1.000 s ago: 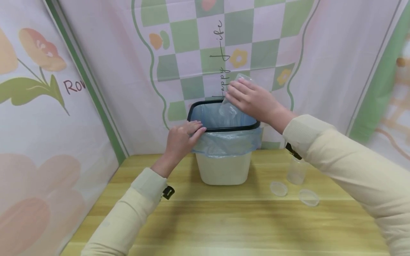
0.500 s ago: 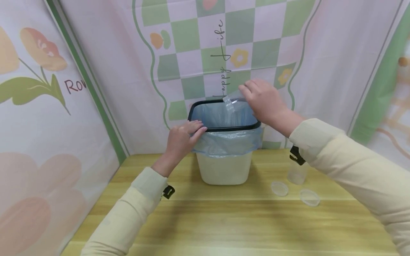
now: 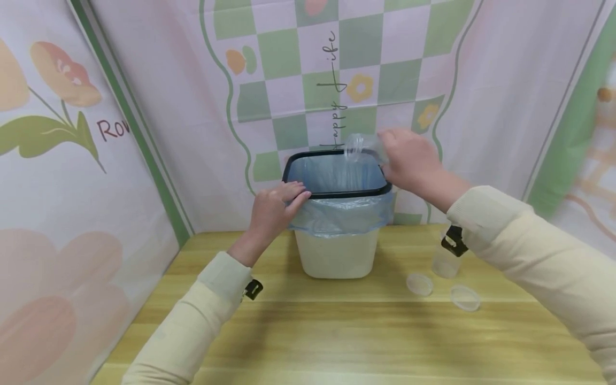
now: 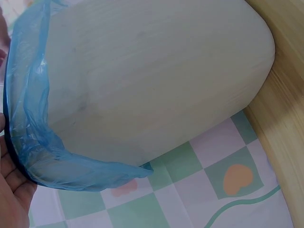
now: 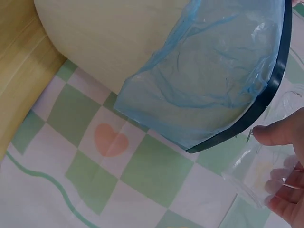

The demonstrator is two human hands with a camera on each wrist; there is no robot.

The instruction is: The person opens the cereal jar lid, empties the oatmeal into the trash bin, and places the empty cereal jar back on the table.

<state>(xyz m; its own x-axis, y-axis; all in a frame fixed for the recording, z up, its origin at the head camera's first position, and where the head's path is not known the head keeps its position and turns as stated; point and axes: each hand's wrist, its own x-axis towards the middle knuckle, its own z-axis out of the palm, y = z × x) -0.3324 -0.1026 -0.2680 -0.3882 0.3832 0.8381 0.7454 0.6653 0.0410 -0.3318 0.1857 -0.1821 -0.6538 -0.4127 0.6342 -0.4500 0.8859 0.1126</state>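
An off-white trash can (image 3: 337, 254) stands on the table, lined with a blue bag (image 3: 344, 215) that folds out over its black rim (image 3: 346, 194). My left hand (image 3: 271, 208) grips the rim at the near left corner; the left wrist view shows its fingers (image 4: 14, 180) against the rim's edge. Above the right part of the opening, my right hand (image 3: 409, 160) holds a clear plastic cup (image 3: 357, 147), tipped on its side toward the left. In the right wrist view, thumb and fingers (image 5: 282, 202) close round the cup, beside the rim.
Two clear round lids, one lid (image 3: 420, 284) left of the other lid (image 3: 464, 298), lie on the wooden table (image 3: 308, 337). Another clear cup (image 3: 446, 262) stands behind them, partly covered by the right wrist strap (image 3: 454, 240). A patterned curtain (image 3: 289, 64) hangs behind the can.
My right hand has shifted right and slightly down with the cup, which has turned from slanting down into the can to lying nearly level. My left hand has stayed on the rim.
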